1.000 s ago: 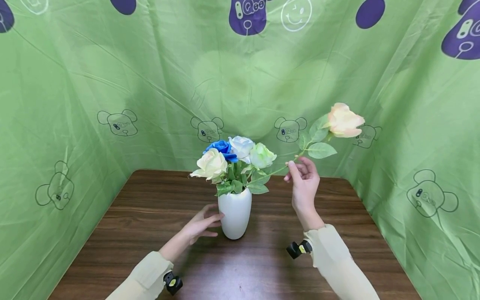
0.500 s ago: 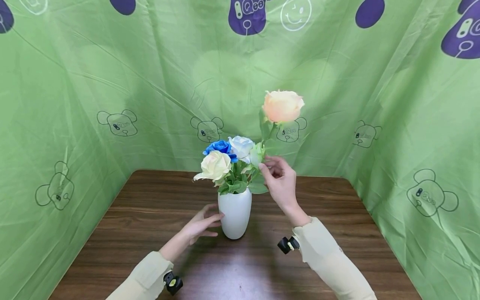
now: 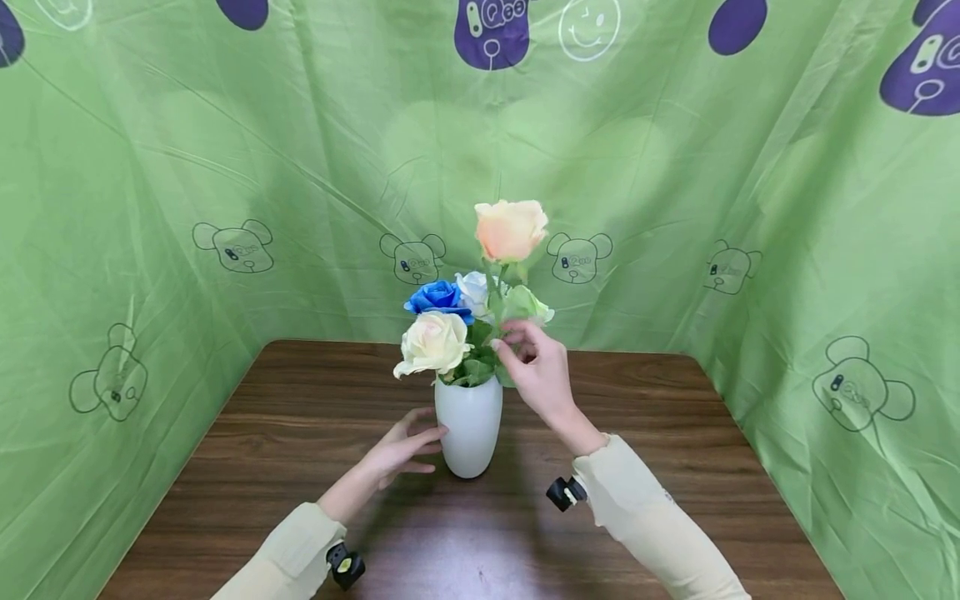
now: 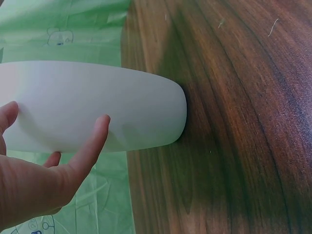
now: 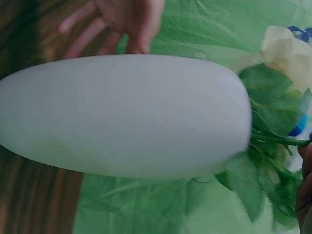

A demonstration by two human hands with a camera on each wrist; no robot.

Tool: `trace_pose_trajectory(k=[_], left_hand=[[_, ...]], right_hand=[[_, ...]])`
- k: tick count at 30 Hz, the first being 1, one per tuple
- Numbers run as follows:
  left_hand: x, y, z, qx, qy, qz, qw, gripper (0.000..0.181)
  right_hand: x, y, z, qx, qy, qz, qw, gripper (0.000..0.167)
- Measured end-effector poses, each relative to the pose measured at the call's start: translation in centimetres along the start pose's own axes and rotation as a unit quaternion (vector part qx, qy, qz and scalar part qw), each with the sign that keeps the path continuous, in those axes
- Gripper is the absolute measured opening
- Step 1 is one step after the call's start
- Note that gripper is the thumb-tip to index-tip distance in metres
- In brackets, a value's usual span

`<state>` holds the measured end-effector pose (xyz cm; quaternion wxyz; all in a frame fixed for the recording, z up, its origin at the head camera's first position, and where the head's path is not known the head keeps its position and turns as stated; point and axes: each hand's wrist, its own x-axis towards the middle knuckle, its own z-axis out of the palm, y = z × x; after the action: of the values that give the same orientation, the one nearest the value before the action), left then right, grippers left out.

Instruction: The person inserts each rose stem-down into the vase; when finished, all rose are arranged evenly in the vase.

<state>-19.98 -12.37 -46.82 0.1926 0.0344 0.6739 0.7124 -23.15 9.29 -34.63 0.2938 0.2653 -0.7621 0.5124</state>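
A white vase (image 3: 468, 433) stands upright on the table, bearing a cream rose (image 3: 432, 343), a blue rose (image 3: 435, 297), a pale blue-white rose (image 3: 472, 292) and a light green rose (image 3: 529, 305). My right hand (image 3: 543, 373) pinches the stem of a peach rose (image 3: 512, 231), whose bloom rises above the others. In the right wrist view, the green stem (image 5: 279, 140) runs from my fingers (image 5: 306, 183) to the vase's mouth; its lower end is hidden. My left hand (image 3: 401, 450) touches the vase's left side with spread fingers, seen also in the left wrist view.
The dark wooden table (image 3: 300, 433) reaches back to a green printed cloth (image 3: 315, 183), which hangs behind it and on both sides. A small black camera (image 3: 564, 493) is worn on my right wrist and another (image 3: 345, 565) on my left.
My right hand has moved left with the peach rose, bringing its stem to the vase and turning it from slanted to nearly upright. The cream rose has shifted slightly right. My left hand stays put.
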Motion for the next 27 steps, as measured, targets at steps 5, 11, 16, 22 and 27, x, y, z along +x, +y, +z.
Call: trace_pose_trajectory(k=[5,11,16,22,27], left_hand=[[0.0,-0.1,0.0,0.000,-0.004,-0.001,1.0000,0.066],[0.1,0.1,0.2,0.001,0.005,-0.011,0.9999,0.067],[0.1,0.1,0.2,0.001,0.007,-0.013,0.9999,0.068],[0.1,0.0,0.1,0.000,0.007,-0.013,0.9999,0.067],[0.0,0.0,0.0,0.001,0.007,-0.014,0.9999,0.066]], right_hand=[[-1.4,1.1,1.1,-0.039,-0.037,0.021,0.9984,0.011],[-2.3,1.1,1.6,-0.093,-0.068,0.052,0.9920,0.010],[-2.3,0.9,1.6,-0.096,-0.074,0.082,0.9892,0.011],[-1.6,-1.6,1.1,-0.023,-0.030,0.067,0.9971,0.012],[-0.6,-2.9,1.4,0.003,-0.009,0.010,0.9999,0.010]])
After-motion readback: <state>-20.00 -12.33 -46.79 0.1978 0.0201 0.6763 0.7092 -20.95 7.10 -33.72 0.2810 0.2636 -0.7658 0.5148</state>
